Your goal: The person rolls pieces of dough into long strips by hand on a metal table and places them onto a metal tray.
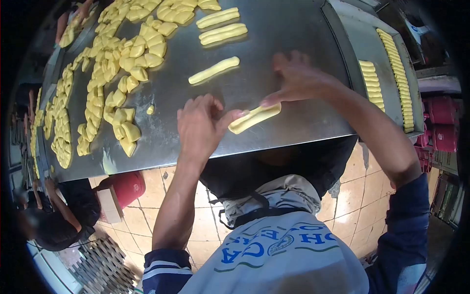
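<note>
A flattened yellow dough strip [255,119] lies slanted near the front edge of the metal table [303,132]. The thumb of my left hand [199,127] presses on its left end, the other fingers loosely bent and apart from the dough. On the strip's right end rests the thumb of my right hand [306,81]; its fingers are spread and blurred by motion. Beyond my hands lie a single rolled dough stick [214,70] and two more, a nearer stick [223,34] and a farther stick [217,17].
Many cut dough pieces [105,73] spread over the table's left side, with a small dough scrap [150,110] nearby. At right, a metal tray [391,78] holds rows of dough sticks. A co-worker [61,215] stands at far left. A red bucket [128,188] is below.
</note>
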A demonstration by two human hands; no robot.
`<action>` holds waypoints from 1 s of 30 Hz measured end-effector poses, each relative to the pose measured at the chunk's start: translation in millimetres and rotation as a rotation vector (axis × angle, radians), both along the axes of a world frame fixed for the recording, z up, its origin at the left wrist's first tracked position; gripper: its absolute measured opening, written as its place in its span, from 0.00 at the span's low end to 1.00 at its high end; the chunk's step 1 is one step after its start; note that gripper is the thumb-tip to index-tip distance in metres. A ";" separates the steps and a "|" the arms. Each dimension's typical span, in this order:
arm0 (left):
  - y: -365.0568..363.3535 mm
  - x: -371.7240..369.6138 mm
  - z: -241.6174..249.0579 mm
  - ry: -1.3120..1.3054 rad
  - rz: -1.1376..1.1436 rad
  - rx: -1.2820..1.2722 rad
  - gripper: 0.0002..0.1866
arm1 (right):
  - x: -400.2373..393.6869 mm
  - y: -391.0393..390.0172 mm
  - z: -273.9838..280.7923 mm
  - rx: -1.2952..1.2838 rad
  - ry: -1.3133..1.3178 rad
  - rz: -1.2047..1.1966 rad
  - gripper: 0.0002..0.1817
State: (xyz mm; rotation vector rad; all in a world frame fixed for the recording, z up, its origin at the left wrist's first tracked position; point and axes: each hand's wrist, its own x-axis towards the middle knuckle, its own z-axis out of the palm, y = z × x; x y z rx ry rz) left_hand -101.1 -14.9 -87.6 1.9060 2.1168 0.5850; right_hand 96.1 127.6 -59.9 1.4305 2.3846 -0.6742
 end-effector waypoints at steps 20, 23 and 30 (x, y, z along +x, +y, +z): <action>-4.5 -17.8 -7.1 0.149 0.035 0.067 0.30 | 32.5 12.0 -13.0 0.076 0.117 0.000 0.56; -12.3 -15.3 -0.2 0.154 -0.046 0.071 0.30 | 36.5 -3.0 -10.6 0.047 0.143 0.162 0.52; -2.5 1.2 23.0 0.098 -0.043 -0.156 0.27 | 10.8 -5.6 -0.3 0.037 -0.006 0.015 0.57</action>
